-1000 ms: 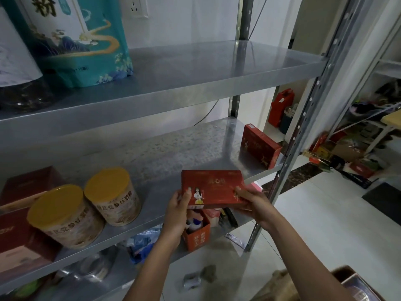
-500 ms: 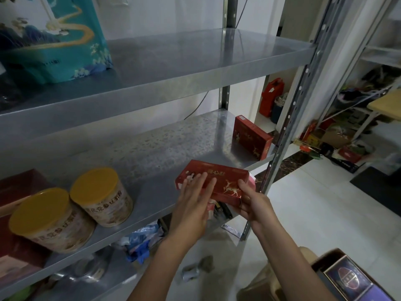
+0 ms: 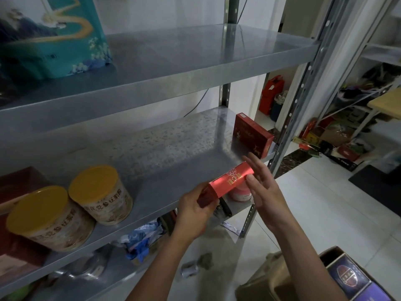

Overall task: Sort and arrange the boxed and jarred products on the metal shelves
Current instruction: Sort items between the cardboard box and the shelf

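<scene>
A slim red box [image 3: 231, 181] with gold print is turned narrow side up at the front edge of the middle metal shelf [image 3: 165, 148]. My left hand [image 3: 195, 211] grips its near end. My right hand [image 3: 262, 187] has straight fingers lying against its far end. A second red box [image 3: 252, 135] stands on edge at the shelf's right end, just beyond my right hand. Two round jars with yellow lids [image 3: 101, 193] [image 3: 48, 217] stand at the left of the same shelf.
A teal patterned bag [image 3: 54, 38] stands on the upper shelf [image 3: 195, 59]. Dark red boxes [image 3: 19, 183] sit at the far left. A perforated steel post [image 3: 303, 83] rises at the right. An open carton [image 3: 351, 276] is on the floor below. Clutter fills the lower shelf.
The red box has been rotated from its broad face to its narrow side. My left hand has shifted to the near end and my right fingers have straightened against the far end.
</scene>
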Demonstrator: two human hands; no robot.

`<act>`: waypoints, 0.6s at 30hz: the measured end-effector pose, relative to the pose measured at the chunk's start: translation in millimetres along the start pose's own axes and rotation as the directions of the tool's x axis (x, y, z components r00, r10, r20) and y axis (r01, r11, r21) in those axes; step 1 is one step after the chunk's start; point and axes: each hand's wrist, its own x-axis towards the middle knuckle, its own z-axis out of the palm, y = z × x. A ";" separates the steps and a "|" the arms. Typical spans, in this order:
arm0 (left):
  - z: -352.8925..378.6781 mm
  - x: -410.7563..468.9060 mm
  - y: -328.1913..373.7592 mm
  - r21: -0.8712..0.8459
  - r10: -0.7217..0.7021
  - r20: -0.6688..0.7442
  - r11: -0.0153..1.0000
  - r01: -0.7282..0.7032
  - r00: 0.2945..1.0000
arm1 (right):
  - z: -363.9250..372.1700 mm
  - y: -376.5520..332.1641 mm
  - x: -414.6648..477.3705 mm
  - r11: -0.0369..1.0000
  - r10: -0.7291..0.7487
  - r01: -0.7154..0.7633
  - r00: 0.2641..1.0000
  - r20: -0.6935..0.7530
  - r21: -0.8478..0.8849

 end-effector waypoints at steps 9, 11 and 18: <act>-0.3 -10.3 15.6 -0.188 0.077 0.060 0.980 -0.065 0.995 | -11.7 -4.1 -7.7 0.997 -0.043 0.043 0.999 0.009 0.059; -1.6 -10.3 18.1 -0.135 0.153 -0.033 0.979 -0.156 0.988 | -9.7 -3.5 -8.7 0.997 -0.070 0.069 0.997 -0.040 -0.023; -8.7 -5.6 21.7 -0.018 0.198 -0.145 0.979 -0.203 0.969 | -6.3 -8.0 -12.7 0.973 -0.183 0.183 0.983 0.016 -0.141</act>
